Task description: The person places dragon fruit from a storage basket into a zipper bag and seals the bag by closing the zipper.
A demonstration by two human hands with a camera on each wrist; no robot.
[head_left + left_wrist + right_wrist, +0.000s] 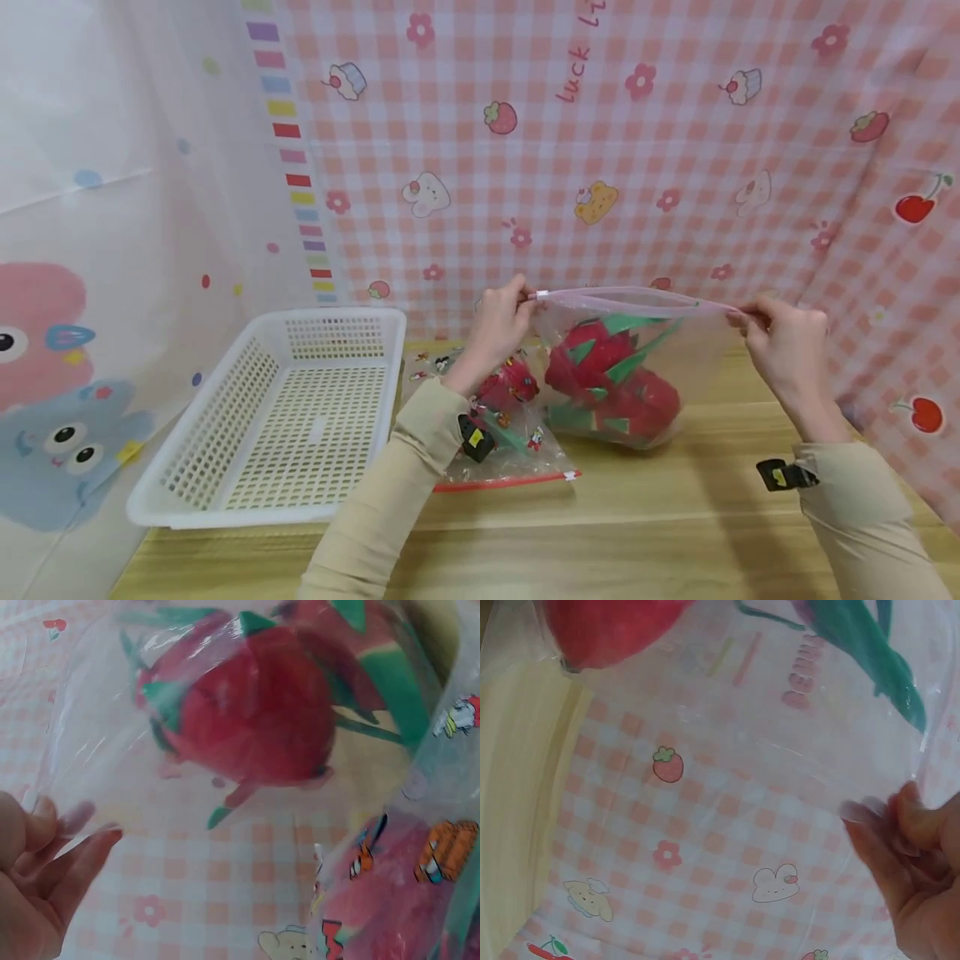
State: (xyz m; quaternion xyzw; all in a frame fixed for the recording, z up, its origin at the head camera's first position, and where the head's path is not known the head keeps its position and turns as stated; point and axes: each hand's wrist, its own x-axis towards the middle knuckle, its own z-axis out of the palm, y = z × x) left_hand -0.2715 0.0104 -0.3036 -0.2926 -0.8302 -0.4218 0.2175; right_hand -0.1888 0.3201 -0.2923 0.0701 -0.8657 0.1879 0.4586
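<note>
A clear zip bag point(701, 354) with a pink-edged mouth hangs between the two hands, its bottom at the wooden table. Inside it are red dragon fruits point(592, 358) with green scales. My left hand point(498, 325) pinches the mouth's left corner, beside a white slider point(543, 295). The opposite corner is pinched between thumb and fingers of my right hand point(787, 350). The mouth gapes slightly between them. Behind my left forearm lies a second zip bag point(495, 467), printed with cartoon figures and red-edged, with a red dragon fruit point(513, 382) in it, partly hidden by the arm.
A white perforated plastic basket point(397, 367) stands on the left of the wooden table point(637, 517). A pink checked cloth point(465, 150) hangs behind the table and on the right; a white printed sheet point(150, 225) hangs on the left.
</note>
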